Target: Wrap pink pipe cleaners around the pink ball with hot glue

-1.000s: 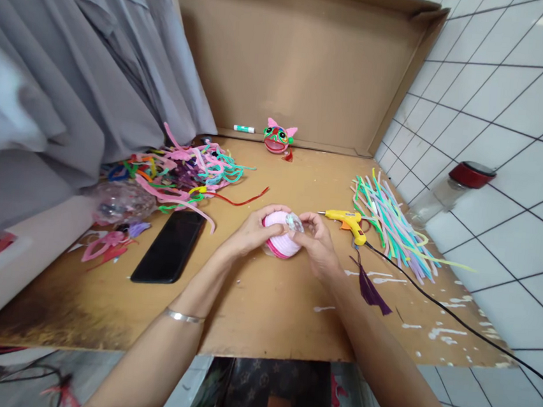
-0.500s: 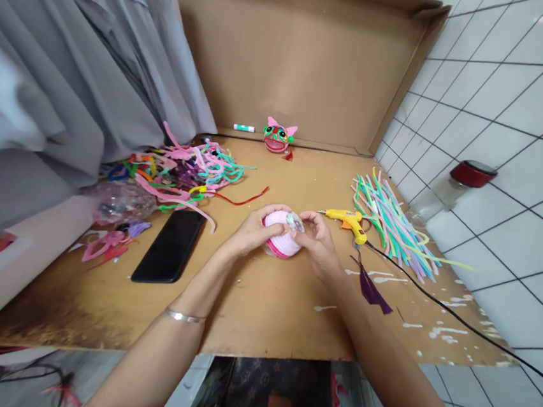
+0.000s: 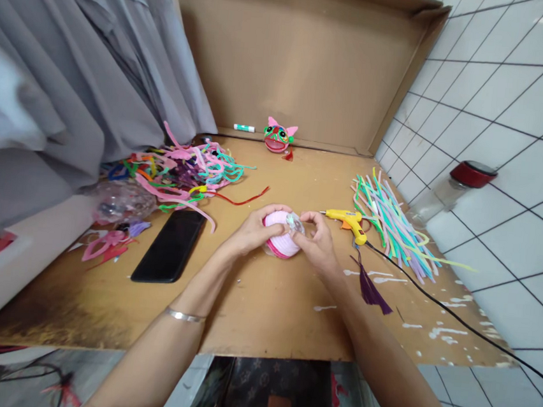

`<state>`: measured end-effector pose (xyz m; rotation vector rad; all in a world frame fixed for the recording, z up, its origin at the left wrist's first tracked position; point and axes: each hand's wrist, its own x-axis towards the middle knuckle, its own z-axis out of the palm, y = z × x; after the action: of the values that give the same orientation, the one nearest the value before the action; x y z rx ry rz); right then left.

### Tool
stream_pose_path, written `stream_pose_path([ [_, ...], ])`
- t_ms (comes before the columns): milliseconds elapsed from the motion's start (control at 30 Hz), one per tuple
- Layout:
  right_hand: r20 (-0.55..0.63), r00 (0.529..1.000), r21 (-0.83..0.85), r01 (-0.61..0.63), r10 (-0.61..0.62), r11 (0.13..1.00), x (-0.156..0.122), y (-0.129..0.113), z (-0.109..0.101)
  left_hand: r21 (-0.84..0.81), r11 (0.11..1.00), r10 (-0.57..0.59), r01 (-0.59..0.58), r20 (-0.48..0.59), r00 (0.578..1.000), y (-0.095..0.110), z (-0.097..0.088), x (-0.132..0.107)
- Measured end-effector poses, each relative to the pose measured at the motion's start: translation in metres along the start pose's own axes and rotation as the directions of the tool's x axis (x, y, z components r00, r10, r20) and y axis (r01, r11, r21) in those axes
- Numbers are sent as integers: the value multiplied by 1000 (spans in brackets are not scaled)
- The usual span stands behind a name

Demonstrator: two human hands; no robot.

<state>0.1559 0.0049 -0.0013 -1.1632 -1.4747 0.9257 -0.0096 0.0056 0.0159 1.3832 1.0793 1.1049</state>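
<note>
Between my hands, above the middle of the table, is a ball (image 3: pixel 279 241) wrapped in pale pink pipe cleaner with a darker pink band. My left hand (image 3: pixel 253 227) grips it from the left, thumb lying on top. On the right side my right hand (image 3: pixel 317 238) is closed with thumb and index finger at a small clear, greenish patch on the ball; what it pinches there is too small to make out. A yellow hot glue gun (image 3: pixel 348 222) lies just right of that hand, and a purple tassel (image 3: pixel 373 287) is below it.
Tangled pipe cleaners (image 3: pixel 193 164) and a black phone (image 3: pixel 169 247) lie on the left. Straight pipe cleaners (image 3: pixel 392 225) are spread at right, near a red-lidded jar (image 3: pixel 450 189). A decorated animal head (image 3: pixel 278 136) and a glue stick (image 3: pixel 244 128) sit against the cardboard (image 3: pixel 295 58).
My right thumb and fingers have shifted slightly at the ball's right side. The left hand and the ball stay almost in the same place.
</note>
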Motion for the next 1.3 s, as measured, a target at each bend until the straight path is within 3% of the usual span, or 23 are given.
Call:
stream_pose_path([
  [200,83,992,216,-108,92,970,-1,1,1,2,1000,28,-28,-4,1000,-3,-1,1],
  [500,27,997,245,-81,76,966,2,1,-8,-18,1000,-1,0,-28,1000,-5,-1,2],
  [700,1,997,69,77,-78,995,2,0,-11,-53,998,-22,21,-32,999,-5,0,2],
  [800,-107,980,-151,152,-170,977,6,4,-17,-70,997,-32,29,-41,999,-4,1,2],
  [867,-183,962,-385,120,-203,915,11,8,-25,-77,996,-42,38,-46,998,-4,1,2],
  [1000,-287,927,-735,-53,-240,676,22,17,-46,-77,996,-48,44,-49,998,-4,1,2],
  [1133,-366,900,-835,-206,-236,510,29,33,-62,-70,997,-51,45,-79,996,-5,1,3],
  [1300,-355,929,-864,-283,-106,416,34,47,-71,-75,996,-57,49,-101,993,-5,2,3],
])
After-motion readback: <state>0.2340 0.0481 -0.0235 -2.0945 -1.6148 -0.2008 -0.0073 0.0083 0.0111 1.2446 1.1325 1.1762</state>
